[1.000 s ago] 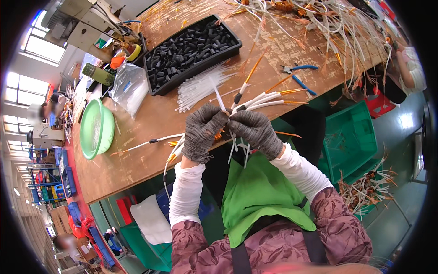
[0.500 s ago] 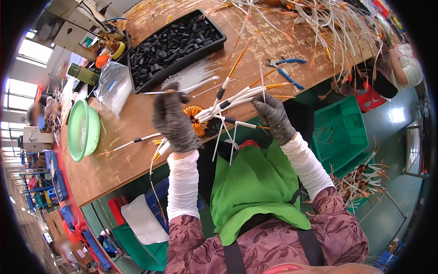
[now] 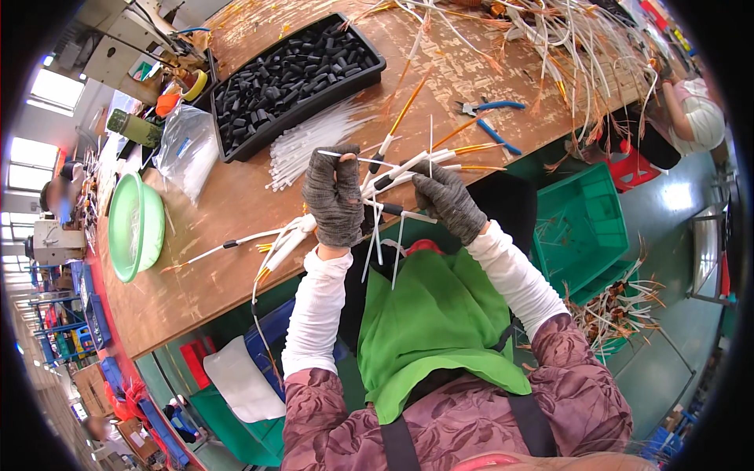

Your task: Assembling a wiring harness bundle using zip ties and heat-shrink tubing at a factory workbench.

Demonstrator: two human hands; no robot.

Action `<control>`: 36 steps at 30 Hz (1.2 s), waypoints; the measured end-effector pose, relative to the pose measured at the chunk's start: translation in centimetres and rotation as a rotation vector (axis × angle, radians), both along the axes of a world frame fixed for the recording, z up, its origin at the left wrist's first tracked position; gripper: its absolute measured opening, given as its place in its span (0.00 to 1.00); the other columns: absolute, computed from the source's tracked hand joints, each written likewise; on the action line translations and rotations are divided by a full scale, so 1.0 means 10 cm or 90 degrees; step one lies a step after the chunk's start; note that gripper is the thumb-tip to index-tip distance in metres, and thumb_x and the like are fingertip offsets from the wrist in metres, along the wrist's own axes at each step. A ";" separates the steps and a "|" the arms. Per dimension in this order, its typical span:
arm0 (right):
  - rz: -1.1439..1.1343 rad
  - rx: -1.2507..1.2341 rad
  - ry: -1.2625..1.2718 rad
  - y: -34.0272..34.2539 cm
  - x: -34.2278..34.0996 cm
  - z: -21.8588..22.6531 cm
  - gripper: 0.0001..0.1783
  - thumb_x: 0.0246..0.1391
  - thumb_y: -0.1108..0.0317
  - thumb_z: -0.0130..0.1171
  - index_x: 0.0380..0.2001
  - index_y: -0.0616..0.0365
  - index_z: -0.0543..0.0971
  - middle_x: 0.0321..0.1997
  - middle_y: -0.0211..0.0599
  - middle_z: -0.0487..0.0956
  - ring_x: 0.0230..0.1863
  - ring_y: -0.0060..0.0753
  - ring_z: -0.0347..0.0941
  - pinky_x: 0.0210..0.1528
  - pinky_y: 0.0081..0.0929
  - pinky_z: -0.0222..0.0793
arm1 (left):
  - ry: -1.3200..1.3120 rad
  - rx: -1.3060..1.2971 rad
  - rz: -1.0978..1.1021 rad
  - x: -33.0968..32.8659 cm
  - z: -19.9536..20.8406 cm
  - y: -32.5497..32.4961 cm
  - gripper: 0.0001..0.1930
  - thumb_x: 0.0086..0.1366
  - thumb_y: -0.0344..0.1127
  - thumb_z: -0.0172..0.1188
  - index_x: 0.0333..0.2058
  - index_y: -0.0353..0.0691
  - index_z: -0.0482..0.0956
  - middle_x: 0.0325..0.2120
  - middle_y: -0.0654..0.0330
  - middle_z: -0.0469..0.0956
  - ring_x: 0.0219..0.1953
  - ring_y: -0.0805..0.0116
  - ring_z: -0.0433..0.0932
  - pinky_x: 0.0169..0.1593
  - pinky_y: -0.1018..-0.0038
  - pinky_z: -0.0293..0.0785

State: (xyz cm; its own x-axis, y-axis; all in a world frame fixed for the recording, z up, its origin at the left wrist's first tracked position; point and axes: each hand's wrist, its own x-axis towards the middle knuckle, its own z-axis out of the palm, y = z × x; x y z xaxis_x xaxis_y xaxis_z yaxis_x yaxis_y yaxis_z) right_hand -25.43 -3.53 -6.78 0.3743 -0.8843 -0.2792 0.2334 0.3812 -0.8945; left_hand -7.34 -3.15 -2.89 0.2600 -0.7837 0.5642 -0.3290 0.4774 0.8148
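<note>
My left hand [image 3: 336, 196], in a grey glove, pinches a thin white cable tie [image 3: 365, 160] that points right across the wires. A bundle of white-sleeved wire leads [image 3: 404, 169] with black sleeves and copper-coloured ends lies between my hands at the table's front edge. My gloved right hand [image 3: 454, 202] is closed at the bundle's right side, a thin white strip like another cable tie [image 3: 431, 135] standing up from its fingertips. Several white tie tails hang below the bundle. More white leads [image 3: 290, 235] lie left of my left hand; the copper winding is hidden behind it.
Behind my hands lie loose white cable ties [image 3: 310, 145] and a black tray [image 3: 294, 86] of black caps. Blue-handled cutters [image 3: 496, 124] rest farther right. A green basin [image 3: 135, 228] stands left; a green crate [image 3: 581, 212] sits below right. Another person [image 3: 691, 118] works at far right.
My left hand has moved right and nearer the wire bundle, bringing the cable tie over it from the loose pile. My right hand has shifted slightly left with its strip.
</note>
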 end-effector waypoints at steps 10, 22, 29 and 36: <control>0.078 0.033 0.020 -0.04 0.04 -0.01 0.13 0.59 0.61 0.47 0.34 0.57 0.77 0.15 0.23 0.67 0.13 0.13 0.57 0.16 0.14 0.51 | 0.069 0.163 -0.079 0.08 -0.10 -0.09 0.10 0.64 0.36 0.53 0.34 0.35 0.76 0.24 0.61 0.75 0.26 0.74 0.73 0.31 0.77 0.70; 0.055 -0.060 0.100 0.08 0.02 0.18 0.11 0.55 0.62 0.53 0.33 0.57 0.78 0.17 0.24 0.70 0.15 0.13 0.61 0.18 0.13 0.56 | 0.370 0.233 -0.364 0.05 0.07 0.47 0.11 0.63 0.32 0.52 0.42 0.34 0.75 0.32 0.61 0.76 0.36 0.74 0.74 0.44 0.77 0.69; 0.077 0.128 -0.032 0.09 0.03 0.15 0.10 0.55 0.61 0.53 0.34 0.54 0.75 0.17 0.21 0.68 0.14 0.11 0.58 0.15 0.10 0.51 | 0.068 0.133 -0.089 -0.14 -0.04 0.42 0.12 0.53 0.18 0.57 0.36 0.36 0.79 0.27 0.60 0.73 0.30 0.70 0.73 0.36 0.77 0.70; 0.069 0.164 -0.083 0.16 0.05 0.22 0.10 0.55 0.60 0.54 0.37 0.52 0.74 0.20 0.19 0.68 0.14 0.08 0.56 0.15 0.08 0.51 | -0.025 0.011 0.010 -0.24 -0.27 0.32 0.11 0.53 0.20 0.58 0.37 0.38 0.79 0.29 0.59 0.74 0.31 0.69 0.73 0.34 0.76 0.69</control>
State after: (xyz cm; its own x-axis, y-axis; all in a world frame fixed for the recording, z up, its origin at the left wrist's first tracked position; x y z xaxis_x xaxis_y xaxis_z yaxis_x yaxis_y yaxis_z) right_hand -24.90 -1.94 -4.61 0.5099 -0.7436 -0.4325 0.2859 0.6207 -0.7301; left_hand -9.70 0.01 -5.59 0.2500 -0.7892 0.5609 -0.3678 0.4584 0.8091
